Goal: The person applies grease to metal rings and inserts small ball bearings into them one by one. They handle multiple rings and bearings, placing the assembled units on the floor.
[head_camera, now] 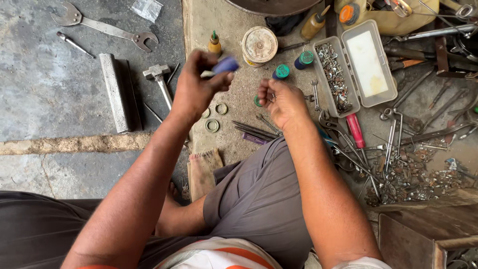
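The left hand (196,84) is pinched around a small blue tube (225,65), thumb and fingers pressed on its body so its white nozzle end points toward the other hand, seemingly to squeeze something out. The right hand (281,102) is curled shut on a small metal ring-like part (273,97), held up at the fingertips close to the tube, the two hands just apart above the concrete floor (59,94).

Directly under the grip lie loose washers and rings (213,124), near enough to pick from. Just beyond stand a round tin (259,46) and two green-capped bottles (282,71). To the right of the right hand an open plastic box of small hardware (334,74) sits within reach, with a red-handled screwdriver (355,130) and scattered spanners crowding that side. Left of the left hand, past a hammer (158,77) and a steel bar (115,92), the floor offers more room.
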The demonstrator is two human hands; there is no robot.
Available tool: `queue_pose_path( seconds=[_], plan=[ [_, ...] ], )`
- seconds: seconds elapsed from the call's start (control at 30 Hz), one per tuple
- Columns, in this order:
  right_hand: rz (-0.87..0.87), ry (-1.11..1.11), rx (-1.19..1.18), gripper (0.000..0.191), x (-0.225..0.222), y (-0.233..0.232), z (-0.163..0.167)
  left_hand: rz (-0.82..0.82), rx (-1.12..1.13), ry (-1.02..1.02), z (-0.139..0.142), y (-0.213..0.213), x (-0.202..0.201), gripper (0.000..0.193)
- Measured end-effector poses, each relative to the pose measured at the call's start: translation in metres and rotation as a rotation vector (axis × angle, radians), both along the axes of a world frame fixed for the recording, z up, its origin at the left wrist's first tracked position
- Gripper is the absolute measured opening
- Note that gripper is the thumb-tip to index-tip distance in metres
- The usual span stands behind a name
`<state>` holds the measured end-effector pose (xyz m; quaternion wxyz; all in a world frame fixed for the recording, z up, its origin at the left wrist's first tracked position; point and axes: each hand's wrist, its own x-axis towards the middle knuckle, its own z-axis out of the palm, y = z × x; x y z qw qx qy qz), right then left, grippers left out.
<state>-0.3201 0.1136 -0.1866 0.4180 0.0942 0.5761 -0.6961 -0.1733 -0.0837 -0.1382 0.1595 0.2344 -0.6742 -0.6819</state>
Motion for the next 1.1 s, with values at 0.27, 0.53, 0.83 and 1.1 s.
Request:
queue_pose_path(
  seconds=[0.27, 0.53, 0.83, 1.1],
  plan=[
    [-0.134, -0.009, 0.127, 0.016, -0.011, 0.004, -0.007, -0.017, -0.552, -0.119, -0.064, 0.034, -0.003, 0.044],
    [-0.227, 0.041, -0.032, 0.010, -0.020, 0.008, -0.007, 0.028, -0.814, -0.268, -0.061, 0.063, -0.045, 0.033],
    [-0.117, 0.101, 0.045, 0.010, -0.014, 0.005, 0.005, 0.295, -0.779, -0.374, -0.064, 0.066, 0.015, 0.055],
    [0.492, 0.104, 0.146, 0.011, 0.013, -0.009, -0.021, 0.090, -0.810, -0.634, -0.071, 0.057, 0.051, 0.064]
  ],
)
